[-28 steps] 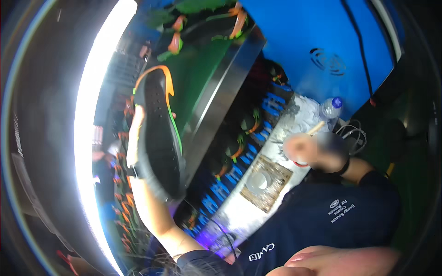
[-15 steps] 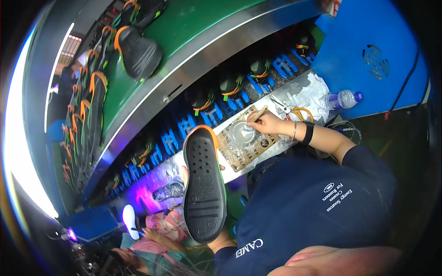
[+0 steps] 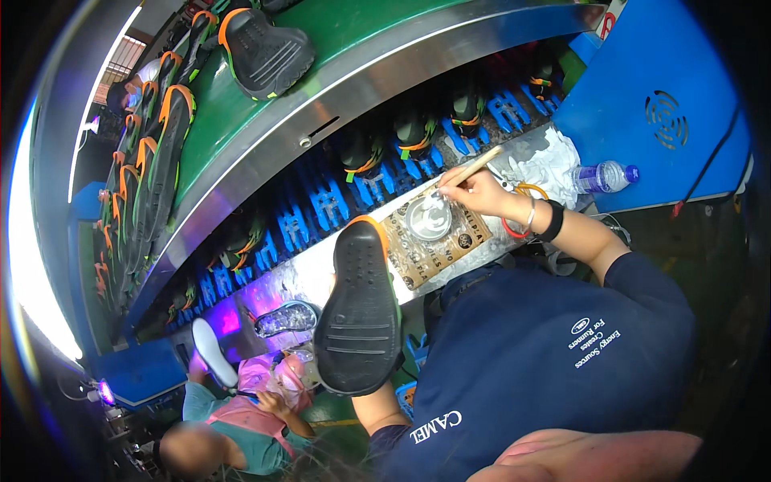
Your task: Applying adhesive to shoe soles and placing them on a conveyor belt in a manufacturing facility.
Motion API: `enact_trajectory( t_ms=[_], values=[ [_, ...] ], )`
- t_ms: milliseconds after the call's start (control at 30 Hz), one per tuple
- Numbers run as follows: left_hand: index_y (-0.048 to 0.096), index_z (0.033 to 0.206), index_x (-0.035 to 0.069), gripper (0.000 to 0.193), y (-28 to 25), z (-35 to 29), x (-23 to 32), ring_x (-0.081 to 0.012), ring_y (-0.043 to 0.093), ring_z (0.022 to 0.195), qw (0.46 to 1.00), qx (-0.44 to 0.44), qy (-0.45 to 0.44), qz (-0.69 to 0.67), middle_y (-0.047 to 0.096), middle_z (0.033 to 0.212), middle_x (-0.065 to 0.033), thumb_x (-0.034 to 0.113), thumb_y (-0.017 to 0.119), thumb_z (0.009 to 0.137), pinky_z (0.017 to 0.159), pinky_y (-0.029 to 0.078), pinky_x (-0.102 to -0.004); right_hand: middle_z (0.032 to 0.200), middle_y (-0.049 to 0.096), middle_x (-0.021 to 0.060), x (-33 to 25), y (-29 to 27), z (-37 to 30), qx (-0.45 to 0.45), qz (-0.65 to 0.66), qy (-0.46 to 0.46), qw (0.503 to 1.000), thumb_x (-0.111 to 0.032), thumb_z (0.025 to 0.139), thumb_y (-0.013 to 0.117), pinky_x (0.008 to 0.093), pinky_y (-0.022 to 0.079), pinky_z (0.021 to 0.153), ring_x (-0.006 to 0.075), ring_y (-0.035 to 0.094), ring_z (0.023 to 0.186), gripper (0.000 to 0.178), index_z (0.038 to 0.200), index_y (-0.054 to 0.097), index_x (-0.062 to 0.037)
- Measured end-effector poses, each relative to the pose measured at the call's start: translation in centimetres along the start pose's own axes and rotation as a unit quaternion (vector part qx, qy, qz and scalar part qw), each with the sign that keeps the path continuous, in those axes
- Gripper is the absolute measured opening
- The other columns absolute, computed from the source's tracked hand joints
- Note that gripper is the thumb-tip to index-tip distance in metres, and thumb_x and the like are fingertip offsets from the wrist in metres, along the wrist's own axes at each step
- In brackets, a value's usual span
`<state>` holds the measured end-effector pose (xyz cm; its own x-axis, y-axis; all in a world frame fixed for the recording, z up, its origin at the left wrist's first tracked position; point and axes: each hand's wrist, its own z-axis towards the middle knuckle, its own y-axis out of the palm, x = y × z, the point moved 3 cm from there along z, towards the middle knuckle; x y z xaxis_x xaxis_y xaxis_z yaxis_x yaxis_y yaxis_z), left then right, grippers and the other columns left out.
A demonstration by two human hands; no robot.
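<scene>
A black shoe sole (image 3: 359, 309) with an orange heel rim stands up in front of me, its grooved face toward me. My left forearm (image 3: 376, 410) reaches behind it; that hand is almost wholly hidden by the sole it holds up. My right hand (image 3: 474, 195) is closed around the pale handle of a brush (image 3: 482, 163). The brush slants over the far right rim of a clear bowl (image 3: 411, 230) holding a whitish fluid. Whether the brush's tip touches the fluid I cannot tell. Under the bowl lies a printed brown cardboard sheet (image 3: 430, 271).
Behind the bench, blue racks (image 3: 329, 207) carry dark shoes below a metal-edged green conveyor (image 3: 345, 60) with more soles. Crumpled white paper (image 3: 554, 157) and a plastic bottle (image 3: 606, 177) lie at right. Another sole (image 3: 287, 319) rests left, near a co-worker (image 3: 249, 430) holding a white sole (image 3: 213, 353).
The sole in my left hand now shows a grooved face instead of one with holes. My right hand and brush have lifted slightly from the bowl's middle toward its far right edge.
</scene>
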<state>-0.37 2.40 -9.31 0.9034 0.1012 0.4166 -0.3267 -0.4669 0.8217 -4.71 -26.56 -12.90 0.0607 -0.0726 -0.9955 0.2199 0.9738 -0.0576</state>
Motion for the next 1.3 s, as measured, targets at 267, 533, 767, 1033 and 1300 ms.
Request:
enact_trajectory(
  t_ms=[267,533,767,1033,1300],
  values=[
    [0.035,0.121,0.004,0.059,6.2,1.2,1.3,-0.0262,0.056,0.082,0.992,0.053,0.039,0.103,0.048,0.106,-0.0171,0.047,0.044,0.081,0.067,0.05,-0.0352,0.077,0.057,0.0058,-8.3,-0.2,-0.5,-0.032,-0.094,-0.207,0.973,-0.006,0.076,0.058,0.0239,0.044,0.06,0.0138,0.055,0.067,0.008,0.082,0.059,-0.0016],
    [0.037,0.117,0.004,0.055,8.8,1.7,1.6,-0.0234,0.056,0.08,0.984,0.087,0.066,0.14,0.051,0.102,-0.0152,0.045,0.044,0.082,0.066,0.049,-0.0324,0.079,0.058,0.0092,-9.4,0.8,0.4,-0.065,-0.115,-0.282,0.95,-0.006,0.075,0.058,0.026,0.046,0.059,0.0174,0.057,0.068,0.01,0.083,0.058,0.0002],
    [0.04,0.115,0.003,0.051,9.9,2.0,1.4,-0.021,0.056,0.077,0.982,0.109,0.07,0.137,0.052,0.098,-0.0135,0.042,0.044,0.083,0.064,0.049,-0.03,0.077,0.058,0.0099,-9.8,0.8,0.6,-0.057,-0.147,-0.332,0.93,-0.007,0.075,0.058,0.0263,0.047,0.059,0.0183,0.057,0.067,0.01,0.081,0.058,0.0007],
    [0.043,0.112,0.003,0.046,10.4,2.6,0.6,-0.0182,0.057,0.075,0.984,0.123,0.06,0.116,0.055,0.094,-0.0116,0.04,0.044,0.084,0.063,0.049,-0.0272,0.072,0.058,0.0057,-9.7,0.5,-1.7,-0.093,-0.063,-0.197,0.974,-0.008,0.075,0.059,0.0218,0.043,0.051,0.0097,0.055,0.06,0.009,0.078,0.058,0.0002],
    [0.044,0.11,0.004,0.039,11.5,3.0,0.9,-0.0134,0.056,0.077,0.984,0.09,0.055,0.143,0.055,0.092,-0.0072,0.035,0.043,0.086,0.066,0.048,-0.0248,0.066,0.056,0.0027,-10.4,-0.9,-0.8,0.026,-0.077,-0.235,0.969,-0.006,0.075,0.058,0.0201,0.039,0.048,0.0063,0.051,0.056,0.006,0.077,0.058,-0.0004]
  ],
)
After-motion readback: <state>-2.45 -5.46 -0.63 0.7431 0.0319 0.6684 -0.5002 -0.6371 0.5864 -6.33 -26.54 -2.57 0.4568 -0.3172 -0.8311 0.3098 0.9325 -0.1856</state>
